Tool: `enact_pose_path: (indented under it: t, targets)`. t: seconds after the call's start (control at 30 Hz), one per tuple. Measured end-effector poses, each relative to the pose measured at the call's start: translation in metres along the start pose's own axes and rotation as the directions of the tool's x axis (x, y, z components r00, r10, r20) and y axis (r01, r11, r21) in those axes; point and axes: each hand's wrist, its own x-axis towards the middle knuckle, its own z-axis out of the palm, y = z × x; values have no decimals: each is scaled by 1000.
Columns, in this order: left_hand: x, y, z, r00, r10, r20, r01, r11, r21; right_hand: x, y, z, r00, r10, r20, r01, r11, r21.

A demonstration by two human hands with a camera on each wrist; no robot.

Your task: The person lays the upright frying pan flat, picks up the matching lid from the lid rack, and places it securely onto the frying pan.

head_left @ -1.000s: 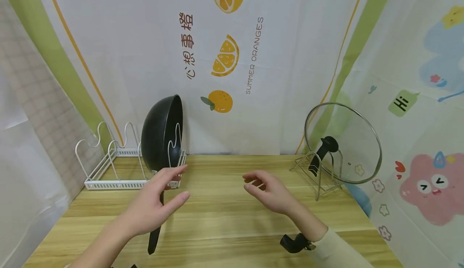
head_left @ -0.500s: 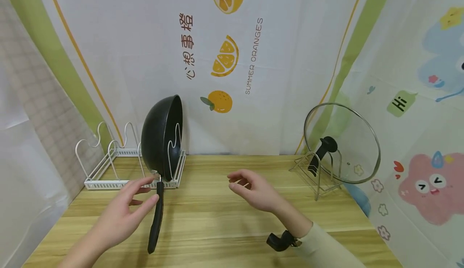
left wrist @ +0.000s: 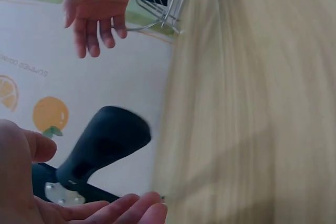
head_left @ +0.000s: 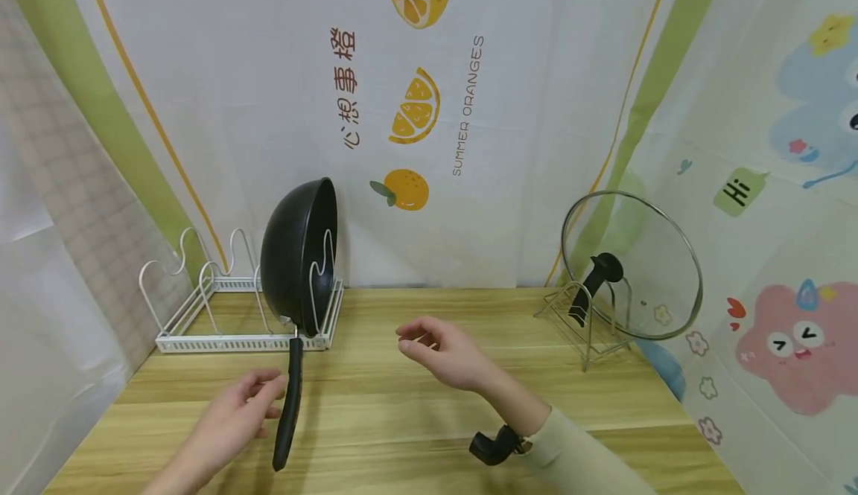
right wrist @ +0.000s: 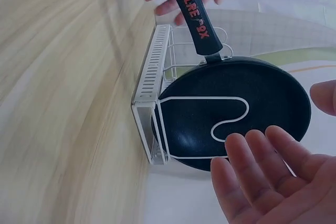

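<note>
At the left of the worktop (head_left: 375, 420), the black wok (head_left: 288, 257) stands on edge in the white rack (head_left: 228, 343), its handle (head_left: 290, 406) jutting towards you. Your left hand (head_left: 231, 417) has come back from the handle's upper end and now lies just beside it, fingers loosely bent and gripping nothing (no contact shows). Your right hand (head_left: 445, 353) has drifted left, nearer the wok, relaxed and holding nothing too. The wok hasn't shifted, so as the work stands, the rack alone seems to carry it. Well apart, the glass lid (head_left: 643, 264) leans in its wire stand (head_left: 590, 339).
</note>
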Motion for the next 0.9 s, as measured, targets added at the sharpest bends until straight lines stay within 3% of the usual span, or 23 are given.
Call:
enact_pose_path:
  t: [0.1, 0.2, 0.43, 0.7, 0.9]
  targets:
    - [2, -4, 9, 994, -85, 74, 94, 987, -132, 4, 0, 4, 1000, 10, 14, -10, 1000, 16]
    - [1, -8, 14, 985, -112, 133, 140, 964, -225, 10, 0, 9, 999, 19, 30, -21, 995, 102]
    - [-1, -14, 18, 960, -75, 270, 171, 921, -351, 31, -7, 29, 996, 57, 72, -79, 934, 349]
    - [-1, -15, 22, 936, -72, 346, 225, 876, -426, 56, -17, 52, 991, 104, 82, -131, 865, 485]
    - [-2, -17, 23, 929, -42, 367, 219, 863, -456, 71, -23, 73, 985, 143, 100, -174, 828, 533]
